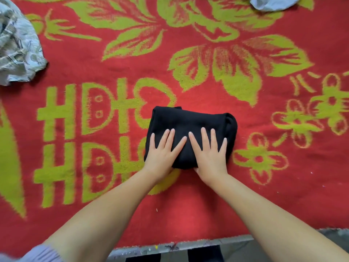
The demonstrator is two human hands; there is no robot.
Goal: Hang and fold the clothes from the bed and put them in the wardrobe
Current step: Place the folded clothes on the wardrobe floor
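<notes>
the folded black garment point(190, 127) lies mid-blanket, and you press it flat with your left hand point(163, 151) and right hand point(209, 154), fingers straight and spread, gripping nothing. the red blanket point(132, 214) with green flowers lies beneath. a patterned grey cloth point(17, 46) sits at ten o'clock, a pale blue cloth point(272, 3) at one o'clock.

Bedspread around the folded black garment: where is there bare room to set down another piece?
The red bedspread lies bare between the folded black garment and the patterned grey cloth at far left, and to its right. Beyond it, room runs up to the pale blue cloth. The near middle is crowded: left hand and right hand press the garment.
</notes>
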